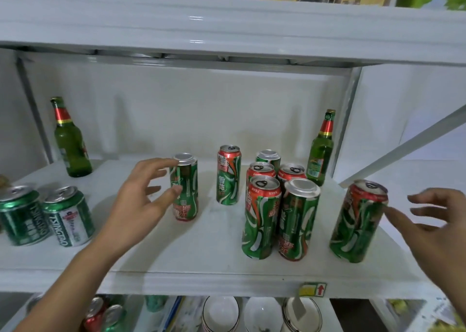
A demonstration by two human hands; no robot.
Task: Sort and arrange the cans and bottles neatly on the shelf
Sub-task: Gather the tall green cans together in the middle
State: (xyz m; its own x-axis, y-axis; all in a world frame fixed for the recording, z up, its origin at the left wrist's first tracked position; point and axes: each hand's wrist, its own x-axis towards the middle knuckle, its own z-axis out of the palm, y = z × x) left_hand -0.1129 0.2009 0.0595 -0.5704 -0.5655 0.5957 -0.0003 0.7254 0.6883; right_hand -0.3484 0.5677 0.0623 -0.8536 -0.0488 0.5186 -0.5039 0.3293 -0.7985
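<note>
On the white shelf (201,243) stand several tall green-and-red cans. My left hand (141,198) reaches to an upside-down can (186,188) with fingers spread; the thumb tip touches its side, the fingers do not curl round it. An upright can (228,175) stands just right of it. A cluster of several cans (280,205) fills the middle right. My right hand (433,228) is spread beside a lone can (359,220) at the right, fingertip nearly touching it. Two short Tsingtao cans (45,215) sit at the left. Green bottles stand at the back left (70,140) and back right (321,152).
The upper shelf board (227,29) hangs close overhead, with boxes on it. A slanted white brace (403,142) crosses at the right. Below the shelf lie cans (100,314) and white bowls (262,314). Bare shelf surface lies between the Tsingtao cans and the upside-down can.
</note>
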